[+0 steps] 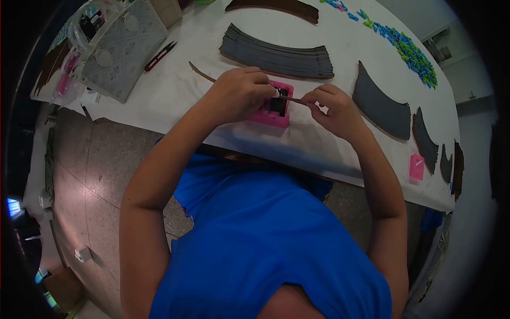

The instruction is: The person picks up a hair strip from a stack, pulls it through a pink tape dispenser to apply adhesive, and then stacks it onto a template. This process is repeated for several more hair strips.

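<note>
A thin, curved brown strip (202, 72) runs from beyond my left hand, across a pink box (273, 119), to my right hand. My left hand (241, 95) is closed around its middle, with the fingertips over the box. Something small and white (276, 93) shows at those fingertips; I cannot tell what it is. Between thumb and fingers, my right hand (332, 109) pinches the strip's near end, just right of the box. A black part (279, 103) sits inside the box, partly covered by my left fingers.
Fanned dark curved strips (276, 56) lie behind my hands, and more strips (382, 101) lie to the right. Small blue and green pieces (406, 53) are scattered at the far right. Red-handled snips (159, 57) lie near a clear plastic case (125, 48). A small pink container (416, 167) stands near the right edge.
</note>
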Tool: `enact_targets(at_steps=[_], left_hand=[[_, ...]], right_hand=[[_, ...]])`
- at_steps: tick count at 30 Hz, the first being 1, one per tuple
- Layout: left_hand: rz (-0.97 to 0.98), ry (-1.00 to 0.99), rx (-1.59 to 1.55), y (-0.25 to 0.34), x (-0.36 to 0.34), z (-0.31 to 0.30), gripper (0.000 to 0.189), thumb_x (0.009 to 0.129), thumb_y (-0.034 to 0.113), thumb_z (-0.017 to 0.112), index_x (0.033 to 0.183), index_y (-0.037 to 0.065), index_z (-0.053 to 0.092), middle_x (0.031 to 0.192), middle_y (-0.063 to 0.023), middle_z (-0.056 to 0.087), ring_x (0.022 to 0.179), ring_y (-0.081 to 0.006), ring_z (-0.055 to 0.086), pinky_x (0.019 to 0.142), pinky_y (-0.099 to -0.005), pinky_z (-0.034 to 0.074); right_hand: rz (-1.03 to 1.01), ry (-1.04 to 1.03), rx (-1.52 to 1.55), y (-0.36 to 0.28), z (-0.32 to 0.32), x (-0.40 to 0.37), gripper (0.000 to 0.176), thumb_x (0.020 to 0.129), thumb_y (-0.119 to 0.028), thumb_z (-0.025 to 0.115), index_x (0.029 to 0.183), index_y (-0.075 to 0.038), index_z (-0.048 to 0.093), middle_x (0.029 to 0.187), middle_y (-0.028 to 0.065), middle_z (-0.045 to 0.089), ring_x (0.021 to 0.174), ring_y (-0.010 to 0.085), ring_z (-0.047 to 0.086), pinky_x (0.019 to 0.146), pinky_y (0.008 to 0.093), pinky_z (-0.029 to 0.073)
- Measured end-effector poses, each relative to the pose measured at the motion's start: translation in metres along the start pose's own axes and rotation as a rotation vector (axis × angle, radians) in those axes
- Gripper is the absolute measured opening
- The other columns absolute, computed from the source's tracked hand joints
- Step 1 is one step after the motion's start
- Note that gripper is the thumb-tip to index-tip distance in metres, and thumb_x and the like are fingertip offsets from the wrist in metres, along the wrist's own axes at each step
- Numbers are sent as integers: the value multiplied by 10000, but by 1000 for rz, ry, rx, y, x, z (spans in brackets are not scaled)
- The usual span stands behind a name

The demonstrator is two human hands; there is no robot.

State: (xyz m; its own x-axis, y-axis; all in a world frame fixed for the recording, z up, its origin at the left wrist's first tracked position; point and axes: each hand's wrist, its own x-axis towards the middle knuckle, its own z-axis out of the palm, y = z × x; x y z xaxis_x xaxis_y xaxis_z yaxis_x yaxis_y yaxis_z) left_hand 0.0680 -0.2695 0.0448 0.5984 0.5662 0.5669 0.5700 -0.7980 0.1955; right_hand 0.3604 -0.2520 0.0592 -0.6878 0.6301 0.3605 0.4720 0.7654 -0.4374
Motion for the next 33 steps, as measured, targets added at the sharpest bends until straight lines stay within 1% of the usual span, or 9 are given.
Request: enact_targets(at_steps=[3, 7, 9, 15, 19, 21, 28, 31, 33], left_hand=[[-4, -5, -7, 0, 0, 1, 176, 769, 67, 747, 935, 124, 761, 881, -59, 689, 877, -271, 675, 726, -406, 569], [3, -10, -11, 0, 0, 0, 187, 756, 55, 753, 930, 124, 759, 889, -58, 694, 885, -271, 678, 730, -409, 576], [-2, -11, -13, 0, 0, -1, 192, 752, 51, 755, 929, 125, 757, 891, -59, 694, 887, -270, 677, 732, -409, 576], [19, -33, -10, -1, 2, -6, 219, 750, 18, 751, 949, 109, 753, 905, -74, 696, 885, -275, 678, 735, -403, 579], [20, -82, 17, -1, 6, -8, 238, 758, -6, 744, 974, 93, 757, 935, -85, 710, 903, -276, 686, 744, -395, 589], [20, -84, 12, 0, 7, -9, 235, 759, -5, 743, 972, 93, 759, 933, -85, 710, 907, -274, 686, 746, -395, 589], [22, -88, -7, 1, 11, -6, 209, 762, 10, 749, 957, 85, 758, 865, -83, 693, 854, -267, 660, 719, -398, 573], [36, -91, -41, 6, 18, -5, 189, 766, 17, 755, 944, 81, 751, 830, -81, 686, 812, -268, 634, 699, -397, 559], [39, -33, -74, 8, 22, 4, 185, 764, 15, 759, 937, 77, 743, 825, -80, 687, 804, -268, 628, 690, -395, 555]], right_hand=[[39, -2, -26, 8, -18, -20, 205, 829, 53, 694, 992, -57, 753, 903, 64, 681, 821, 197, 657, 666, 325, 552], [106, -13, -99, 21, -47, -59, 170, 821, 58, 696, 955, -44, 724, 910, 65, 678, 827, 193, 649, 667, 316, 538], [225, 35, -120, 24, -58, -78, 145, 797, 64, 677, 912, -23, 697, 863, 86, 666, 823, 245, 633, 700, 365, 528], [299, 78, -215, 34, -77, -115, 175, 752, 84, 670, 899, -9, 673, 861, 101, 655, 834, 268, 628, 730, 360, 516], [262, 87, -251, 33, -76, -117, 182, 743, 85, 669, 897, -11, 671, 852, 100, 650, 823, 273, 623, 751, 361, 513], [175, 91, -283, 35, -76, -117, 182, 744, 85, 668, 898, -12, 671, 842, 98, 647, 813, 278, 619, 765, 365, 513], [193, 102, -261, 36, -83, -121, 181, 759, 98, 649, 914, 4, 649, 881, 122, 646, 849, 295, 611, 776, 367, 497], [257, 140, -274, 33, -101, -119, 205, 733, 94, 672, 910, -8, 665, 877, 112, 650, 842, 292, 618, 768, 374, 510], [160, 161, -395, 28, -123, -112, 220, 738, 99, 671, 930, -9, 662, 916, 124, 647, 853, 292, 610, 773, 366, 507]])
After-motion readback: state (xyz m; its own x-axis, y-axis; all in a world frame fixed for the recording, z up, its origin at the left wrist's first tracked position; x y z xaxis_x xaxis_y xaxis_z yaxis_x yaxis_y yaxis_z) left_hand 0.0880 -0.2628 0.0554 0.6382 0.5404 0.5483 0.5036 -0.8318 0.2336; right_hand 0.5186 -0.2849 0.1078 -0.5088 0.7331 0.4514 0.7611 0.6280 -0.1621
